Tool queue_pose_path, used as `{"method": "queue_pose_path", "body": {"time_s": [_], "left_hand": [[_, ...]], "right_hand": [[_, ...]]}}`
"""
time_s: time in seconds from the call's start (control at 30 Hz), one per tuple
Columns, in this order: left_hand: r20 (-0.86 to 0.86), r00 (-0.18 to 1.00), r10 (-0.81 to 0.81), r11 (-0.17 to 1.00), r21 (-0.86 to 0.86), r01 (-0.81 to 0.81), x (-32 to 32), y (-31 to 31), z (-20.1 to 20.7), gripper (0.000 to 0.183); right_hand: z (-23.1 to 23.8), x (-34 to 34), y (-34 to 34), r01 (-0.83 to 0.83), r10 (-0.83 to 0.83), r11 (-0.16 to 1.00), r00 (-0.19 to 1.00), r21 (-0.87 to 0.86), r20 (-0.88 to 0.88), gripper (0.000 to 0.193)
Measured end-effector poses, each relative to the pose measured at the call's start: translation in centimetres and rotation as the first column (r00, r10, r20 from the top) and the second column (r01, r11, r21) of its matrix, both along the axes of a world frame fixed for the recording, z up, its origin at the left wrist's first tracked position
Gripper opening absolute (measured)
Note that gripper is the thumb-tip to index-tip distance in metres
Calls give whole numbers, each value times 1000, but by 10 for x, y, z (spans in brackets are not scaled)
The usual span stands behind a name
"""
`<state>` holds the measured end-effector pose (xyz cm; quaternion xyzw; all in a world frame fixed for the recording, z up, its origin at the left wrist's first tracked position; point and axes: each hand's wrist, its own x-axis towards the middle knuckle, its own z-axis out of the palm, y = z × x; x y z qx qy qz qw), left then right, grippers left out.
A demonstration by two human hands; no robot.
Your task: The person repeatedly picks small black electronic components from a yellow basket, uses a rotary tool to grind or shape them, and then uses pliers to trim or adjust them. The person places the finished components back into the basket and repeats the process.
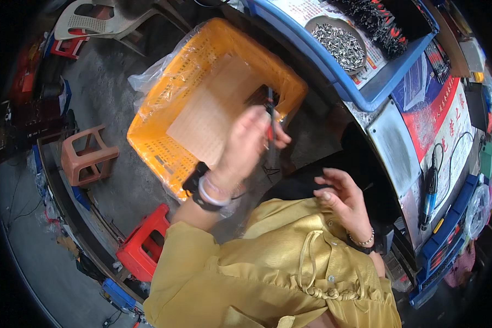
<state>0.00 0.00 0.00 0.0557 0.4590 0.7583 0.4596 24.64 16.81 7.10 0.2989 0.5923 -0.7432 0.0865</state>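
My left hand [248, 143] is over the right part of a yellow plastic crate [147, 143]. Its fingers are closed on a slim black-and-red tool [270, 119]; motion blur hides its exact kind. Inside the crate, cardboard [210, 104] covers much of the bottom, and some dark pieces [262, 97] lie in the corner beyond my hand. In front of my body, my right hand [344, 201] is raised with its fingers apart and curved, holding nothing that I can see.
A blue tray [341, 82] on the bench at right bears a dish of small metal pins [339, 46] and a pile of black-and-red parts [380, 30]. Further right lies a blue-and-black power tool [430, 191]. Stools, one red [142, 243] and one brown [90, 154], stand at left.
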Motion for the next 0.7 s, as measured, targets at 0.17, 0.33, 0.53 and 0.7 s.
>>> {"method": "queue_pose_path", "body": {"time_s": [0.17, 0.33, 0.53, 0.7], "left_hand": [[-303, 945, -122, 833, -549, -68, -79, -13, -125, 30], [-398, 871, -287, 779, -626, -30, -142, -20, -277, 23], [-668, 548, -504, 604, -726, -329, -147, 9, -328, 41], [-605, 638, -476, 591, -758, -276, -147, 39, -328, 47]], "right_hand": [[-1, 32, 20, 43, -78, 982, 979, 182, 186, 26], [-6, 62, 22, 81, -164, 958, 941, 275, 295, 21], [0, 90, 23, 220, -323, 924, 888, 313, 327, 22], [1, 86, 15, 216, -325, 929, 864, 301, 385, 19]]}}
